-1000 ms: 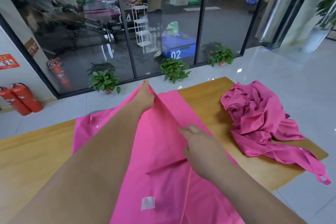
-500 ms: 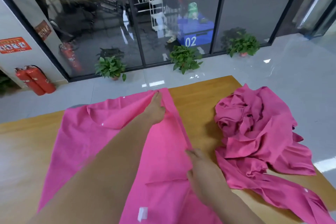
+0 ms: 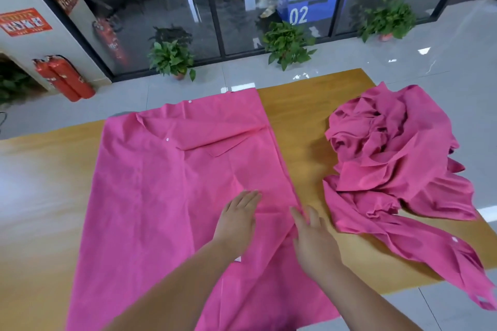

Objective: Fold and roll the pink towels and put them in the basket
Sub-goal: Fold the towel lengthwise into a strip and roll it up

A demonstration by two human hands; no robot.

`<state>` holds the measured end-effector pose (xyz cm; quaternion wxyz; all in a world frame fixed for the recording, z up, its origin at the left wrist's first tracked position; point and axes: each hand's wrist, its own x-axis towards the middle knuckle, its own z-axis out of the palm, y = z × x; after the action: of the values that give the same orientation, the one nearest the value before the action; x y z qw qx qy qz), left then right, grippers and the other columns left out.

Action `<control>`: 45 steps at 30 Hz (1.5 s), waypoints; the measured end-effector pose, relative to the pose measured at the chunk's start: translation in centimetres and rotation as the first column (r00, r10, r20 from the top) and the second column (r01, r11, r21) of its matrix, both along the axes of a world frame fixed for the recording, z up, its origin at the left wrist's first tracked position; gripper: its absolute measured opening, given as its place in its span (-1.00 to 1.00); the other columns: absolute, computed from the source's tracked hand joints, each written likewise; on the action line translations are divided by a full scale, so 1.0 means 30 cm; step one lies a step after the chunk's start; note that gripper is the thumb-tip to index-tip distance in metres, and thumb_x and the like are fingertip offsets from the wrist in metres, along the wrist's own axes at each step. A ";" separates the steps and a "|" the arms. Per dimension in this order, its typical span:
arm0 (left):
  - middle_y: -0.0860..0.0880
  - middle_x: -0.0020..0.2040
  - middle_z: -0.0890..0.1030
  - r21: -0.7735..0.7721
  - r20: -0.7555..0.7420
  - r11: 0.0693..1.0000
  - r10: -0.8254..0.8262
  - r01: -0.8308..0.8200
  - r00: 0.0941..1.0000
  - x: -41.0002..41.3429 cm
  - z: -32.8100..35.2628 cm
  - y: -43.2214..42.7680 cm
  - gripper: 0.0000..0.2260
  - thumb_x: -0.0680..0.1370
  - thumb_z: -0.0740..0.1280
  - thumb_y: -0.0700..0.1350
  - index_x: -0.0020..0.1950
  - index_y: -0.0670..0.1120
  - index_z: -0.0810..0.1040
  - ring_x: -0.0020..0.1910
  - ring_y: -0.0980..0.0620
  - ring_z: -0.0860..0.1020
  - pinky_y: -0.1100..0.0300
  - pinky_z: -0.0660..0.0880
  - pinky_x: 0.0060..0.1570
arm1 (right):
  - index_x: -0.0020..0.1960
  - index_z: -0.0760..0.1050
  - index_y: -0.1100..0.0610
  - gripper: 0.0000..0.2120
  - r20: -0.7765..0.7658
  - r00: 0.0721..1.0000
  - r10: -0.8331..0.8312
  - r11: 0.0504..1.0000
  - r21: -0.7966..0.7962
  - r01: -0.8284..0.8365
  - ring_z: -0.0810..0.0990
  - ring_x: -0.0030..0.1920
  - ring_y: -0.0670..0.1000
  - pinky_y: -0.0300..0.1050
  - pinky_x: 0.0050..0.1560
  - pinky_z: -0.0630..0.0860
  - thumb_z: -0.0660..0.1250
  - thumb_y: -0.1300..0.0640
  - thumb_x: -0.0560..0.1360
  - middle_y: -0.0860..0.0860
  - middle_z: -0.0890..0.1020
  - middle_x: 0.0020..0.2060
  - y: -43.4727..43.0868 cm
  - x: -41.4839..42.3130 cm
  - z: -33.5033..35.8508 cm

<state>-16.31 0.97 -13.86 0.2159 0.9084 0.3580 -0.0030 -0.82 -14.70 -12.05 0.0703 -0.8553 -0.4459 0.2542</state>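
While both hands lie flat near the person's side of the table, the spread pink towel (image 3: pixel 150 196) stretches out beneath and ahead of them, running from the near edge to the far edge of the wooden table (image 3: pixel 301 105). The left hand (image 3: pixel 236 220) rests palm down on the cloth with its fingers straight and close together, gripping nothing. The right hand (image 3: pixel 313 239) is likewise flat and relaxed, its fingertips touching the towel's right edge, where the cloth is doubled over along a long straight fold; the palm lies partly over bare wood just beside that edge. A loose flap with a pointed corner lies across the upper middle of the towel, well ahead of both hands. To the right, apart from the spread towel and close to the right hand, a crumpled heap of pink towels (image 3: pixel 390 148) sits on the table, one tail of it trailing over the near right corner. Beyond the table is a glossy grey tiled floor (image 3: pixel 403 62) and a dark-framed glass wall (image 3: pixel 166 2). Three potted plants (image 3: pixel 172 58) stand along the foot of the glass. Two red fire extinguishers (image 3: pixel 64 78) lean by the white wall at left, below a red notice (image 3: pixel 24 21). Behind the glass stands a blue box marked 02 (image 3: pixel 304 5).
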 end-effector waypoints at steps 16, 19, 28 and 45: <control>-0.06 0.50 0.37 -0.155 0.046 0.970 0.197 -0.188 0.979 -0.387 -0.041 -0.173 -0.48 0.63 0.31 -0.10 0.60 0.00 0.34 0.44 -0.11 0.30 0.06 0.27 0.48 | 0.65 0.07 -0.16 -0.35 0.177 0.983 0.057 0.994 -0.099 -0.040 0.22 0.49 0.17 0.09 0.36 0.48 0.26 -0.04 0.64 0.08 0.06 0.60 -0.140 -0.346 0.013; -0.02 0.47 0.40 -0.203 0.074 0.966 0.181 -0.162 0.981 -0.408 -0.056 -0.192 -0.52 0.62 0.31 -0.08 0.56 -0.01 0.40 0.40 -0.09 0.33 0.05 0.32 0.45 | 0.64 0.09 -0.18 -0.36 0.194 0.981 0.027 0.996 -0.093 -0.009 0.25 0.48 0.16 0.07 0.37 0.47 0.28 -0.01 0.64 0.07 0.07 0.60 -0.172 -0.399 0.021; -0.07 0.46 0.37 -0.404 0.154 0.893 0.281 -0.199 0.947 -0.389 -0.068 -0.237 -0.44 0.53 0.32 -0.30 0.55 -0.11 0.41 0.36 -0.05 0.43 0.27 0.34 0.30 | 0.63 0.22 -0.13 -0.42 0.044 0.986 -0.163 0.986 0.053 0.161 0.19 0.53 0.07 -0.01 0.43 0.41 0.24 0.10 0.64 -0.02 0.17 0.57 -0.294 -0.458 0.008; 0.01 0.36 0.46 0.005 0.388 0.968 -0.234 0.252 0.892 -0.241 0.017 -0.578 -0.38 0.52 0.29 -0.41 0.50 0.07 0.45 0.14 0.00 0.56 -0.04 0.61 0.01 | 0.15 0.65 0.06 -0.62 -0.775 0.475 -0.416 0.610 0.149 0.778 0.76 -0.10 0.06 0.09 0.03 0.70 0.35 -0.23 0.61 0.03 0.76 -0.10 -0.355 -0.224 0.054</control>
<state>-23.55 -16.37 -13.34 0.3007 0.9236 0.1920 0.1404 -7.56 -25.33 -10.43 0.5254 -0.7552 -0.0939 0.3806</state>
